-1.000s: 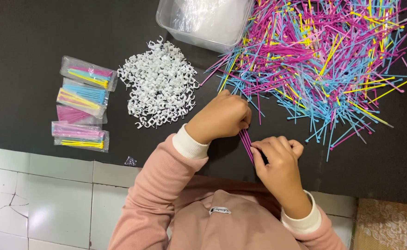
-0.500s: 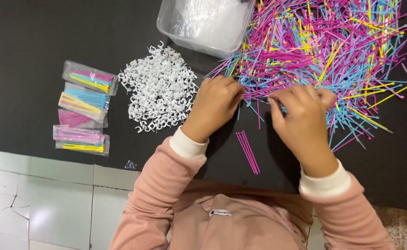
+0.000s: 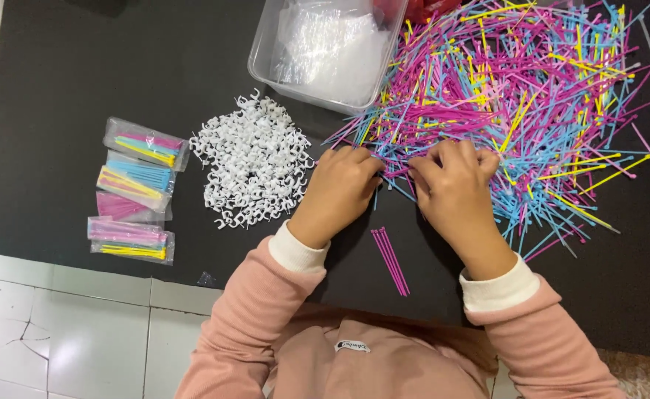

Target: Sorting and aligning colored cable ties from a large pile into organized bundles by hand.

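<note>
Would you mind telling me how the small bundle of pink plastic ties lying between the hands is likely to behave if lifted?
The small bundle of thin pink plastic ties lies loose and unbound, so it would probably splay apart. The strands look slender and straight, so likely light and bendy.

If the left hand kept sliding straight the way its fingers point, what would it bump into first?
The left hand points up and right, fingertips already at the edge of the pile of coloured cable ties. It would push into those first; the clear plastic bin lies further on, probably slightly left of that line.
</note>
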